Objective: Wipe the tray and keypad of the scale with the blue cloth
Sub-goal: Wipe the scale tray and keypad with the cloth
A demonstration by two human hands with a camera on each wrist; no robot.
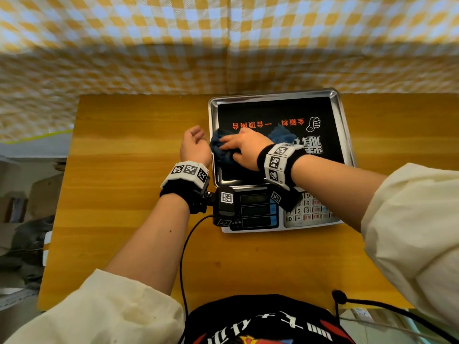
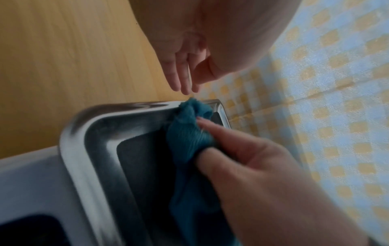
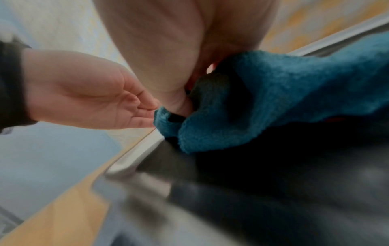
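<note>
- My right hand point(image 1: 244, 148) grips the blue cloth point(image 1: 219, 146) on the tray point(image 1: 273, 95), at frame centre.
- My left hand point(image 1: 195, 145) is relaxed and holds nothing.
- The cloth seems soft and light; I hold its bunched middle.

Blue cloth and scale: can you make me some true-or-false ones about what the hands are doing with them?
1. The right hand holds the blue cloth in the tray. True.
2. The blue cloth is lying on the keypad. False: it is in the tray, at its left side, and the keypad has no cloth on it.
3. The left hand holds nothing. True.
4. The left hand is inside the tray. False: it is beside the tray's left rim, over the table.
5. The writing in the tray is green. False: it is red, on black.
</note>
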